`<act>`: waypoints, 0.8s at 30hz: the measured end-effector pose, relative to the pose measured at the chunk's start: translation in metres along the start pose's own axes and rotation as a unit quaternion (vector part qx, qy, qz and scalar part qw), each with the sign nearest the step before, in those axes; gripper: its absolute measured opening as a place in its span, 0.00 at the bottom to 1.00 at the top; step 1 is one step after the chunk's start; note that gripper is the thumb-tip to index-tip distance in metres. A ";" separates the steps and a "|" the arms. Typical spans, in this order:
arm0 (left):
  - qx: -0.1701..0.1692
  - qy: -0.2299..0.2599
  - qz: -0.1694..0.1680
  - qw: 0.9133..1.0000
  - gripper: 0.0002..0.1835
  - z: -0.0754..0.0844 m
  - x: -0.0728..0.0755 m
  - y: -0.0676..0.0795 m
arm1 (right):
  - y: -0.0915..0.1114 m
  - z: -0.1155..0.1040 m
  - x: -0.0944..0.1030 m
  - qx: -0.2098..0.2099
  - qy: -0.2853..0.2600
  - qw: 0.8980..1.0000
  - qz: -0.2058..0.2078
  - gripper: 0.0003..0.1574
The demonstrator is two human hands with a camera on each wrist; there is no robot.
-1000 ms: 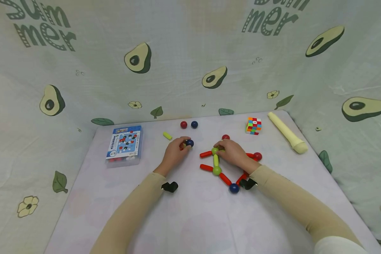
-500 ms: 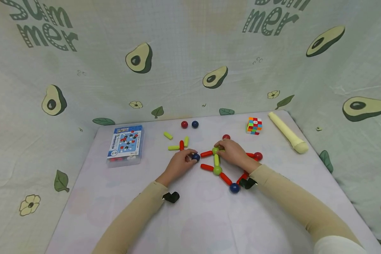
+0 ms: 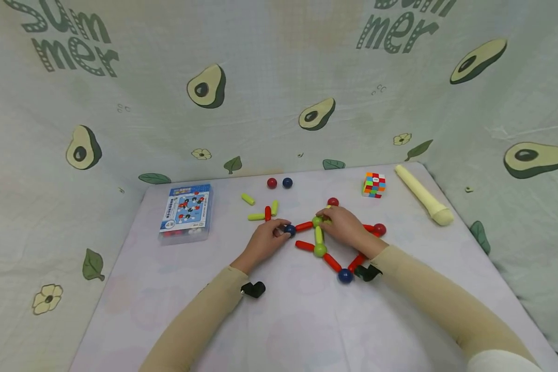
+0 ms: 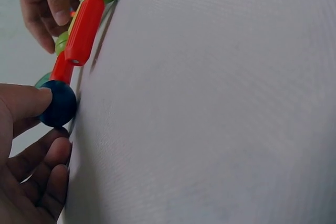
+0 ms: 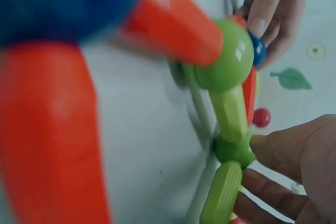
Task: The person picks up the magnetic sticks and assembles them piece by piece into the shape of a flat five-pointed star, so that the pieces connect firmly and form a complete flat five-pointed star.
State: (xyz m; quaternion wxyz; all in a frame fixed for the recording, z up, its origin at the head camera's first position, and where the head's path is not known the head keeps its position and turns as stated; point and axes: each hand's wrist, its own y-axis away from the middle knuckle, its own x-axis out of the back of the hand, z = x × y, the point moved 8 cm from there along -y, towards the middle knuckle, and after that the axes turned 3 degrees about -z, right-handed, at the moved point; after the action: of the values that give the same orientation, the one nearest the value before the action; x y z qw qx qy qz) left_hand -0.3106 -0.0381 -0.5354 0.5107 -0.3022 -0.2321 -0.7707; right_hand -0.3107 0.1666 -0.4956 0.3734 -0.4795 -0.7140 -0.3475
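Observation:
My left hand (image 3: 263, 242) pinches a dark blue ball (image 4: 59, 104) between thumb and fingers. The ball meets the free end of a red rod (image 3: 304, 226) on a built frame of rods and balls. My right hand (image 3: 341, 225) pinches a green ball (image 5: 234, 150) at that rod's other end. From it a yellow-green rod (image 3: 319, 235) runs to a second green ball (image 3: 320, 250), which bears another red rod (image 3: 304, 246) pointing left. Nearest me, a blue ball (image 3: 345, 276) joins two red rods. Part of the frame is hidden under my right hand and wrist.
Loose yellow-green rods (image 3: 256, 217) and a red rod (image 3: 267, 213) lie beyond my left hand. Behind them are a red ball (image 3: 272, 183) and a blue ball (image 3: 287, 183). A boxed set (image 3: 186, 213) stands left; a puzzle cube (image 3: 374, 185) and pale yellow stick (image 3: 423, 194) lie right.
My left hand has moved toward me and right with the blue ball, bringing it to the red rod's end. Loose rods it covered now show. My right hand has stayed at the green ball.

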 end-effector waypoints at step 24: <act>-0.001 -0.007 -0.014 1.000 0.18 -0.004 -0.003 -0.002 | 0.054 -0.027 -0.029 0.014 0.049 0.999 -0.006 0.20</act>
State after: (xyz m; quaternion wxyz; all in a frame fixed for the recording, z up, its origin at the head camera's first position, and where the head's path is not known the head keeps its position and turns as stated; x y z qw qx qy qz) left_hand -0.3124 -0.0382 -0.5401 0.4979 -0.3050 -0.2389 -0.7759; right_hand -0.2466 0.1477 -0.5001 0.4126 -0.4527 -0.7021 -0.3631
